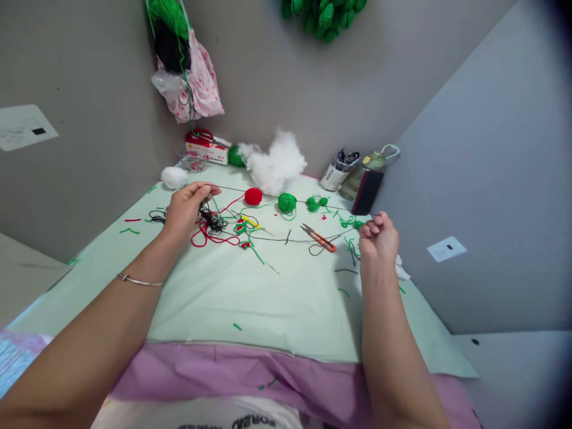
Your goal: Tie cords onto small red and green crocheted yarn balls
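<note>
A thin black thread (295, 200) runs taut across the pale green table (250, 298) between my two hands. My left hand (185, 208) pinches its left end above a tangle of black and red yarn (213, 229). My right hand (379, 237) is closed in a fist on the thread's right end. Between the hands lie a red yarn ball (253, 196), a green yarn ball (286, 202), smaller green crochet pieces (316, 203) and orange-handled thread snips (319, 238). A thin bangle (139, 280) sits on my left wrist.
White stuffing (277, 162), a white yarn ball (174, 177) and a red-and-white box (206, 146) stand at the back. A tin with scissors (336, 171), a bottle (364, 173) and a dark phone (367, 192) sit at the right wall. A pink bag (192, 83) hangs in the corner.
</note>
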{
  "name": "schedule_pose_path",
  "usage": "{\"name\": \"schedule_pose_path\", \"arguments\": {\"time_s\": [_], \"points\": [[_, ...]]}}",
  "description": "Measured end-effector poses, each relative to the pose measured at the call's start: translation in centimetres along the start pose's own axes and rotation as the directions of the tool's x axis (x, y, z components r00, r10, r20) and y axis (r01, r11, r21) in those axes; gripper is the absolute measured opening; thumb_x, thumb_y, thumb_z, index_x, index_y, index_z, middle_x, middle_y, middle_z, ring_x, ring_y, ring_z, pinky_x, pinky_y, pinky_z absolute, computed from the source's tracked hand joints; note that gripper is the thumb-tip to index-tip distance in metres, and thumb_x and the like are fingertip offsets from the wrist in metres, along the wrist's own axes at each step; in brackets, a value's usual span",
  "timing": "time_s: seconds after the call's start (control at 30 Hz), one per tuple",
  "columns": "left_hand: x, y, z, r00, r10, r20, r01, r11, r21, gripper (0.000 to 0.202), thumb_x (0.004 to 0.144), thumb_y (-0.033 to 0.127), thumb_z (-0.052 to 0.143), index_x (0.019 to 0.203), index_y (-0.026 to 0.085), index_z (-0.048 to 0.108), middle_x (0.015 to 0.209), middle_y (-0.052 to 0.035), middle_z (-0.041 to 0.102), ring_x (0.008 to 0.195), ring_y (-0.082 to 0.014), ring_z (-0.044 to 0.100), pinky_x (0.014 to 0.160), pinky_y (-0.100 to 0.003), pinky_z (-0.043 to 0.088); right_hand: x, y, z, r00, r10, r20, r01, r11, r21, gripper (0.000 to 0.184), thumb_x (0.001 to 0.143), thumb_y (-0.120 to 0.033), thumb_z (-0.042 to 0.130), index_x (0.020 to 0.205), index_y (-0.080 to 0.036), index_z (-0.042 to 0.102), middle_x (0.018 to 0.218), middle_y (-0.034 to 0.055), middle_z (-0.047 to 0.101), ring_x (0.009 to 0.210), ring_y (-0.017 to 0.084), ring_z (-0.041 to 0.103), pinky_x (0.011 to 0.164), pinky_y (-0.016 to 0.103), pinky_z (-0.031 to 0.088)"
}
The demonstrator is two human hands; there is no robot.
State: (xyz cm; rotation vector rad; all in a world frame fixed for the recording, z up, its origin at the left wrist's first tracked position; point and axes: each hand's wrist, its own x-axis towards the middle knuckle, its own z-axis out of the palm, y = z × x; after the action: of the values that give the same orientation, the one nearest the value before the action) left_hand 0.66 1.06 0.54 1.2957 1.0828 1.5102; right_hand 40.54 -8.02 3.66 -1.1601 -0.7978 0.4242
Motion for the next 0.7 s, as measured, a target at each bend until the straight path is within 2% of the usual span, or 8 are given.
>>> {"name": "schedule_pose_path", "arguments": {"time_s": [0.17, 0.3, 0.37, 0.43, 0.5, 0.57, 0.63, 0.7], "points": [[0.2, 0.3, -0.4, 0.998, 0.052, -0.044, -0.046, 0.99, 0.132, 0.025, 0.087, 0.042, 0.061, 0.092, 0.022, 0.073, 0.078, -0.0032, 0.067, 0.084, -0.0207, 0.064, 0.083, -0.031, 0.049, -0.3, 0.3, 0.9, 0.992, -0.117, -0.05, 0.105, 0.973, -0.204, 0.014, 0.088, -0.036, 0.052, 0.084, -0.025, 0.043, 0.061, -0.0039, 0.041, 0.049, 0.012, 0.027, 0.049, 0.029, 0.02], [-1.6, 1.3, 0.6, 0.968, 0.035, 0.247, -0.127, 0.921, 0.369, 0.034, 0.088, 0.049, 0.06, 0.094, 0.02, 0.076, 0.078, -0.0014, 0.068, 0.079, -0.0196, 0.062, 0.081, -0.03, 0.048, -3.1, 0.3, 3.5, 0.968, -0.114, 0.225, 0.207, 0.868, -0.452, 0.023, 0.071, -0.028, 0.071, 0.093, -0.02, 0.065, 0.094, 0.0065, 0.066, 0.058, 0.013, 0.044, 0.06, 0.032, 0.038], [-2.7, 1.5, 1.4, 0.905, -0.026, 0.425, -0.16, 0.904, 0.397, 0.037, 0.089, 0.051, 0.058, 0.093, 0.019, 0.076, 0.086, -0.0027, 0.072, 0.082, -0.0205, 0.063, 0.08, -0.03, 0.049, -5.3, 0.0, 5.6, 0.89, -0.045, 0.454, 0.302, 0.804, -0.512, 0.03, 0.077, -0.031, 0.069, 0.105, -0.02, 0.068, 0.118, 0.01, 0.065, 0.063, 0.013, 0.051, 0.068, 0.035, 0.044], [-3.5, 1.3, 2.1, 0.852, -0.033, 0.523, -0.199, 0.903, 0.38, 0.038, 0.091, 0.051, 0.056, 0.095, 0.019, 0.075, 0.09, -0.0037, 0.072, 0.085, -0.0212, 0.064, 0.078, -0.03, 0.05, -7.5, -0.2, 7.9, 0.749, 0.123, 0.651, 0.246, 0.86, -0.446, 0.039, 0.085, -0.038, 0.064, 0.121, -0.022, 0.064, 0.13, 0.0112, 0.063, 0.068, 0.014, 0.058, 0.067, 0.034, 0.048], [-4.0, 1.1, 2.6, 0.799, -0.018, 0.601, -0.231, 0.914, 0.334, 0.038, 0.093, 0.05, 0.053, 0.098, 0.019, 0.074, 0.093, -0.0046, 0.072, 0.086, -0.0214, 0.064, 0.076, -0.03, 0.051, -9.4, -0.4, 10.2, 0.634, 0.208, 0.745, 0.144, 0.915, -0.378, 0.051, 0.086, -0.038, 0.064, 0.134, -0.024, 0.055, 0.141, 0.0115, 0.057, 0.071, 0.014, 0.062, 0.066, 0.033, 0.05], [-4.1, 1.0, 2.7, 0.746, 0.02, 0.665, -0.282, 0.915, 0.288, 0.037, 0.095, 0.048, 0.051, 0.097, 0.019, 0.074, 0.094, -0.0048, 0.072, 0.086, -0.0206, 0.063, 0.077, -0.03, 0.05, -10.6, -0.3, 12.1, 0.569, 0.213, 0.794, 0.072, 0.949, -0.307, 0.061, 0.083, -0.035, 0.067, 0.141, -0.026, 0.049, 0.148, 0.0115, 0.052, 0.077, 0.014, 0.064, 0.069, 0.032, 0.051], [-4.0, 0.9, 2.5, 0.716, 0.048, 0.696, -0.311, 0.915, 0.257, 0.036, 0.096, 0.045, 0.05, 0.094, 0.018, 0.073, 0.093, -0.0043, 0.071, 0.087, -0.0193, 0.063, 0.079, -0.03, 0.05, -11.2, 0.0, 13.1, 0.518, 0.21, 0.829, 0.03, 0.964, -0.263, 0.059, 0.081, -0.033, 0.068, 0.138, -0.022, 0.053, 0.132, 0.0104, 0.062, 0.08, 0.015, 0.063, 0.072, 0.031, 0.05], [-3.9, 1.0, 2.2, 0.724, 0.021, 0.689, -0.261, 0.934, 0.246, 0.034, 0.095, 0.045, 0.052, 0.092, 0.018, 0.073, 0.093, -0.0041, 0.07, 0.088, -0.0188, 0.062, 0.079, -0.029, 0.051, -11.1, 0.3, 13.2, 0.476, 0.234, 0.848, 0.033, 0.959, -0.283, 0.041, 0.083, -0.036, 0.067, 0.12, -0.017, 0.065, 0.093, 0.0045, 0.069, 0.073, 0.014, 0.059, 0.067, 0.029, 0.046]]}}
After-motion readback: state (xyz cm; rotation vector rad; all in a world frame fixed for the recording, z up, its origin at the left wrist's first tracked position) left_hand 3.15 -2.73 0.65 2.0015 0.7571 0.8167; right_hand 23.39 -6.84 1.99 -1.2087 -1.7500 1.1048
